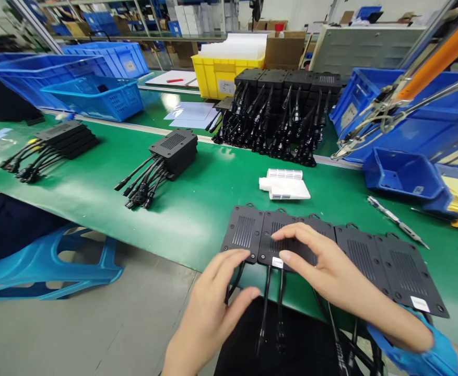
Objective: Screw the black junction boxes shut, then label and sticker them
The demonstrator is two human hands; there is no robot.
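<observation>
Several flat black vented boxes (361, 256) with cables lie side by side along the front edge of the green table. My right hand (323, 256) is over the second and third boxes, thumb and forefinger apart. Its thumb tip is beside a small white label (278, 262) at the lower edge of the second box. Fingers apart, my left hand (209, 308) has its forefinger at the lower corner of the leftmost box (244, 230). Another white label (420, 303) is on the rightmost box. Black cables (266, 313) hang over the table edge.
Beyond the row lie white label rolls (285, 185). A pen (397, 222) is at right, near a blue bin (403, 177). Stacked boxes stand at left (177, 149) and at the back (287, 83). A blue stool (75, 261) is on the floor; an orange tool (436, 57) hangs at right.
</observation>
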